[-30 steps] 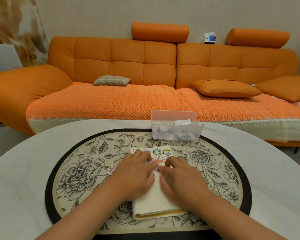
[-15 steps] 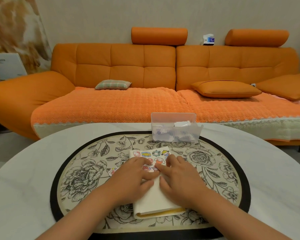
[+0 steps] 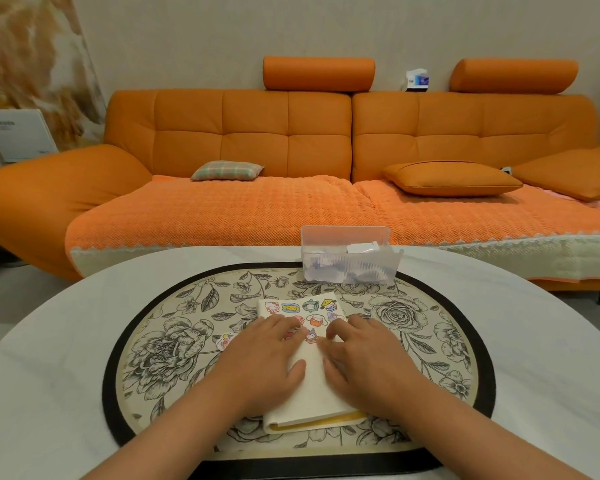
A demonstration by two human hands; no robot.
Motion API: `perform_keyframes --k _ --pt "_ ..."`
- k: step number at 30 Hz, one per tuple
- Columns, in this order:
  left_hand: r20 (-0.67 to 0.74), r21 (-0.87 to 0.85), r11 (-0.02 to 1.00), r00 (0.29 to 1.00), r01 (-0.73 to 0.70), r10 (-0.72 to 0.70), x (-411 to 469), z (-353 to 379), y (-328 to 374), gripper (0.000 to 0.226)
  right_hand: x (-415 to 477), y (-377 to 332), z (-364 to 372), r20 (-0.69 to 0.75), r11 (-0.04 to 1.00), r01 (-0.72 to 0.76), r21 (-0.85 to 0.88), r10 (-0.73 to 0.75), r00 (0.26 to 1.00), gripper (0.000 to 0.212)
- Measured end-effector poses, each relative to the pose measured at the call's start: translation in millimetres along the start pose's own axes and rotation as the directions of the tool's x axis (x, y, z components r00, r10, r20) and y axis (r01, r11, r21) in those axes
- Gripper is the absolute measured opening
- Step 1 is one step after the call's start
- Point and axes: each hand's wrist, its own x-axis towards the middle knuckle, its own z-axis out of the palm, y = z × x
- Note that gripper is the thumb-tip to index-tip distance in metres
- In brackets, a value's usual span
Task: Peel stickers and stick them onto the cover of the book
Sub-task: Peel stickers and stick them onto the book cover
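Your left hand [image 3: 260, 362] lies flat on the book [image 3: 312, 389], with the fingers almost straight and holding nothing. Your right hand [image 3: 364, 362] presses its bent fingertips on the cover near a purple sticker [image 3: 310, 336]. The closed book on the flowered mat [image 3: 174, 341] looks light, so steady it with your palm. The stickers are probably thin and flimsy; lift them by an edge. Farther away stands the clear box [image 3: 347, 261].

A round black-rimmed floral mat [image 3: 160, 341] lies on the white surface [image 3: 66, 358]; behind stands an orange leather sofa [image 3: 250, 133] bearing a small plaid cushion [image 3: 226, 170].
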Motion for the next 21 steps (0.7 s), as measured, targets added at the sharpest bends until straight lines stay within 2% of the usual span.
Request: perform_keyframes --k 4,6,8,14,18,21 --pt "-0.026 -0.076 0.997 0.999 -0.023 0.021 0.3 -4.5 -6.4 0.056 2.2 0.0 -2.4 0.017 1.000 0.004 0.017 -0.005 1.000 0.032" --pt "-0.025 -0.127 0.990 0.998 -0.055 0.052 -1.2 -3.4 -11.1 0.048 4.8 -0.1 -2.5 0.045 1.000 0.007 0.022 -0.008 0.999 0.036" --pt "-0.018 -0.154 0.986 0.998 -0.068 0.066 -2.8 -0.2 -14.1 0.046 7.8 0.3 -4.3 0.072 0.999 -0.001 0.034 -0.001 0.997 0.041" --pt "-0.071 -0.377 0.925 0.997 -0.055 0.030 -9.7 2.9 -22.3 0.046 18.5 -1.8 -15.6 0.137 0.985 -0.113 0.131 0.094 0.986 0.036" --pt "-0.234 -0.402 0.915 0.965 0.018 -0.121 -17.8 -7.8 -45.8 0.042 34.9 -18.3 -22.5 0.100 0.966 -0.139 0.218 0.120 0.988 0.041" --pt "-0.268 -0.333 0.934 0.936 0.134 -0.229 -24.8 -14.0 -67.7 0.040 51.4 -37.2 -26.1 0.058 0.948 -0.102 0.302 0.088 0.994 0.040"
